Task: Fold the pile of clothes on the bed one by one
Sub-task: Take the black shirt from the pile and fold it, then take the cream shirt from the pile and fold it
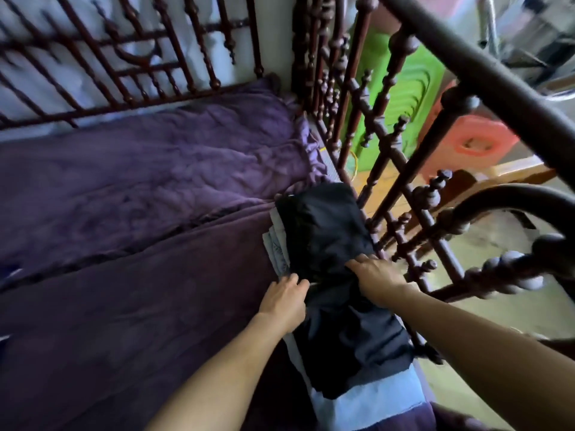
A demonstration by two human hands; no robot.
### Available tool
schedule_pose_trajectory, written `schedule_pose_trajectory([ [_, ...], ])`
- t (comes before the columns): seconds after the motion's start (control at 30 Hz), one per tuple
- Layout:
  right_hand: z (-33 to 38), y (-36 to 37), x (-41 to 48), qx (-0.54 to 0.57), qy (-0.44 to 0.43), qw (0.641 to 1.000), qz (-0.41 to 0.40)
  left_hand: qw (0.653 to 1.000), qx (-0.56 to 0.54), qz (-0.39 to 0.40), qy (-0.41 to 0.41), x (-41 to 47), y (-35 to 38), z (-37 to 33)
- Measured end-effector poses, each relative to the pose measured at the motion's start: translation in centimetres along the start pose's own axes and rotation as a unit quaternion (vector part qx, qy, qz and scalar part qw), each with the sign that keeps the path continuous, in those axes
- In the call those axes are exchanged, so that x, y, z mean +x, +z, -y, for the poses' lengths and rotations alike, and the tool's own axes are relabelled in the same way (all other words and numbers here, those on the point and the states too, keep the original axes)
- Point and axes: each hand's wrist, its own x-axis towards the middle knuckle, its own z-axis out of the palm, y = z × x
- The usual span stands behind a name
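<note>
- Black garment lies at 4 o'clock on the bed, atop a grey and pale-blue folded stack.
- Our right hand presses it flat-fingered; our left hand curls at its edge, grip unclear.
- We judge it nearly folded.

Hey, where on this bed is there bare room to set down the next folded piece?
The wide stretch of purple cover left of the stack is bare, up to the back rail. It is crowded only along the side rail, where the left hand and right hand are on the black garment atop paler clothes.
</note>
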Motion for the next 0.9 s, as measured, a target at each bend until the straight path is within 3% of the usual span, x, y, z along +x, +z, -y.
schedule_pose_trajectory([
  [0.2, 7.4, -3.0, -5.0, 0.01, -0.115, 0.993, -0.027, 0.988, -0.028, -0.039, -0.148, -14.4, -0.3, 2.4],
  [0.37, 16.8, -6.0, -8.6, -0.031, -0.235, 0.971, -0.03, 0.956, -0.043, -0.105, -0.272, -27.6, -1.7, 5.7],
  [0.6, 33.2, -10.3, -13.8, -0.072, -0.384, 0.916, -0.088, 0.893, -0.066, -0.202, -0.396, -44.8, -1.4, 10.8],
  [0.9, 56.5, -8.5, -19.4, -0.112, -0.467, 0.873, -0.086, 0.838, -0.097, -0.211, -0.495, -63.8, 3.7, 21.1],
])
